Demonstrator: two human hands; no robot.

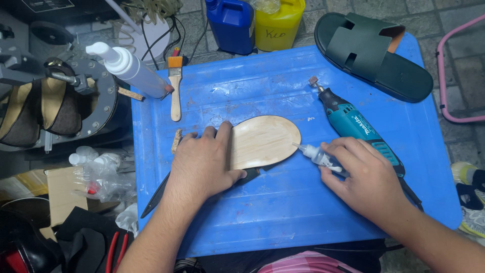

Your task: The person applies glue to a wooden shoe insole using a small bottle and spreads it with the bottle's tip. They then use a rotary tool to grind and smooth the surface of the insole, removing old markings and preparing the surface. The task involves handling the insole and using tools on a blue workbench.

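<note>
Sole (265, 139) lies flat mid-bench (283, 202); it looks thin, light, stiff and likely to slide. Left hand (204, 164), fingers spread flat, pins its heel end. Right hand (366, 174) fingers close round glue bottle (318, 156), nozzle touching sole's edge.

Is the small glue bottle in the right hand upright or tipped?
Tipped: the small glue bottle lies nearly sideways in the right hand, nozzle pointing at the sole's edge.

I work over a blue plastic board (303, 212) laid above a grey paved floor (454, 20). A pink tube frame (447, 76) stands off to my right, and lighting is even and bright.
</note>
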